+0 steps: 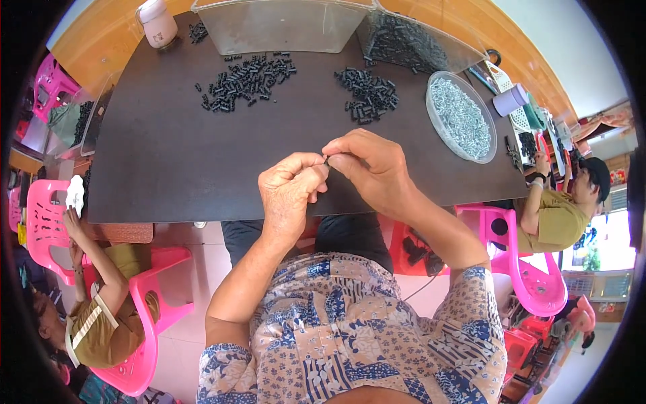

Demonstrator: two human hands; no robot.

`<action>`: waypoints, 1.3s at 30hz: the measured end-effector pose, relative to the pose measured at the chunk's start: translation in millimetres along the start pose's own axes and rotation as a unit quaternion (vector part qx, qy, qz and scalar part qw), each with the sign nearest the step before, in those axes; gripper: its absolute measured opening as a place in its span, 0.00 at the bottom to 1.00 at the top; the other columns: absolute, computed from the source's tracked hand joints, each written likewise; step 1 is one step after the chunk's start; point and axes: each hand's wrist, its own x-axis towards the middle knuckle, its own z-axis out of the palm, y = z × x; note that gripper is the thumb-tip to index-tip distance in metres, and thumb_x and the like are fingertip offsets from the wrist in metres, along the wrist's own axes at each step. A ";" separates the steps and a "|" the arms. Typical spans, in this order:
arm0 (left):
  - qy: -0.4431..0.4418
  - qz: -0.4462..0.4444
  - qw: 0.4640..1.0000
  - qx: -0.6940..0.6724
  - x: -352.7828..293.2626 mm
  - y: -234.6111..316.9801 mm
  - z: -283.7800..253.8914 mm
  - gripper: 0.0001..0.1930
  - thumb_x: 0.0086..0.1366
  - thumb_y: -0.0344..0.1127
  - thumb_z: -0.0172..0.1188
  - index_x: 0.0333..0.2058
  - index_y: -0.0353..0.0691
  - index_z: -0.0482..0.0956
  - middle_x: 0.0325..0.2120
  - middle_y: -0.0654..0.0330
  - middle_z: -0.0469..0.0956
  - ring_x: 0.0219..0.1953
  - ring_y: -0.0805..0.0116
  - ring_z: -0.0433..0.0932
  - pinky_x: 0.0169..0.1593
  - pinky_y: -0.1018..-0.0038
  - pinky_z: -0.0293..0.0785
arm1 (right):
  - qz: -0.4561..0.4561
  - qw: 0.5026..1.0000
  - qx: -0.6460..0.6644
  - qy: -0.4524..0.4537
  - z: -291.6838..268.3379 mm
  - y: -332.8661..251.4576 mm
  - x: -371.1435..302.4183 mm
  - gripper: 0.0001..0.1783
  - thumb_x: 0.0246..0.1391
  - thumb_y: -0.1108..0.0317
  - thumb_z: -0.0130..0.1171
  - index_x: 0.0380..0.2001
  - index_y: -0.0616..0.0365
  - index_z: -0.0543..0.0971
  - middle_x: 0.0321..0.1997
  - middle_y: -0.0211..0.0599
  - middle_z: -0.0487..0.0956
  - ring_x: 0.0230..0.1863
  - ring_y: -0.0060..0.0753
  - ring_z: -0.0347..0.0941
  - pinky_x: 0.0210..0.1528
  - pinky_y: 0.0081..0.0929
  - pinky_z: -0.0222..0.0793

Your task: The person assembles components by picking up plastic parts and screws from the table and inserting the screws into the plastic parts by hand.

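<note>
My left hand (294,186) and my right hand (369,161) meet above the table's near edge, fingertips pinched together. Between them is a small black part (327,161), mostly covered by the fingers of both hands. Beyond my hands lie two heaps of small black plastic parts, a wider left heap (250,81) and a smaller right heap (367,95). To the right of my right hand sits a round clear tub (494,149) filled with small silvery metal pieces, which look like screws or pins.
The dark table (161,155) carries a clear bin (282,30) at the back and another bin (404,44) holding black parts. A pink lidded cup (157,24) stands back left, a lilac cup (511,99) at right. People sit on pink chairs at left (151,316) and right (538,289).
</note>
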 end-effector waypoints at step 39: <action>-0.045 -0.056 0.997 -0.005 -4.5 -2.8 -10.3 0.08 0.61 0.26 0.55 0.39 0.29 0.75 0.26 0.57 0.78 0.22 0.77 0.73 0.26 0.83 0.70 | -0.110 0.990 -0.066 0.065 20.6 18.4 -11.0 0.08 0.44 0.81 0.55 0.31 0.65 0.73 0.25 0.43 0.74 0.26 0.44 0.71 0.27 0.34 0.66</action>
